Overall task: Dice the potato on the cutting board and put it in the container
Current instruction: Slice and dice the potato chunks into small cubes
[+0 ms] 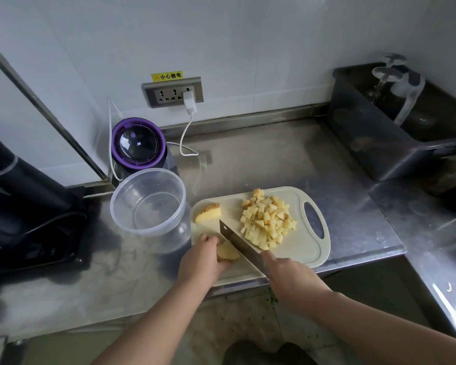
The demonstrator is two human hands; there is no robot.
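We note a counter [274, 159] of brushed steel, dully reflective and smeared; a cutting board [308, 248] of matt, pale plastic; a container [153, 204] of clear, glossy plastic; a knife blade [237, 242] of smooth, bright metal; and a tub [366, 143] of dark, semi-translucent plastic.

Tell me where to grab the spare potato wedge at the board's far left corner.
Pinch the potato wedge across its short width, skin edge against flat cut face, coming from above. It lies flat; the container crowds its left, and the knife tip sits just near of it.
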